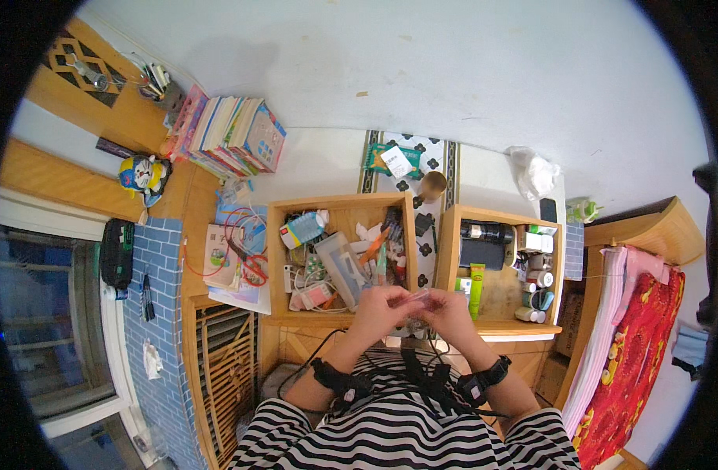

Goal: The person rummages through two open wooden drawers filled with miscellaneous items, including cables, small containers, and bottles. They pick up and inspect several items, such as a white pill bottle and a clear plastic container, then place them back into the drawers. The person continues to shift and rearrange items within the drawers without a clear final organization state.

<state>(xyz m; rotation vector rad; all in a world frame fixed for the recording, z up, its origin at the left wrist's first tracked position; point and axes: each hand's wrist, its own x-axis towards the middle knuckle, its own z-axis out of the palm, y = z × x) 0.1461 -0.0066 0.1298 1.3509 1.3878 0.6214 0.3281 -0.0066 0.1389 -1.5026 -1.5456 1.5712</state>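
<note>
My left hand (381, 306) and my right hand (451, 310) meet in front of my body, near the front edges of two wooden drawers. Between their fingertips is a small clear plastic item (416, 297); its exact kind is hard to make out. The left wooden drawer (341, 202) holds a jumble: a blue-labelled bottle (303, 229), a translucent plastic case (341, 267), white cables and a pink box (312, 295). In the right wooden drawer (450, 247) lie a black flashlight (485, 232), a green tube (476, 291) and several small white bottles (529, 315).
Red-handled scissors (253, 269) and booklets (221, 252) lie left of the drawers. A row of books (235, 135) stands by the wall. Behind the drawers are a green packet (379, 157), a round brown object (433, 185) and a crumpled plastic bag (534, 173).
</note>
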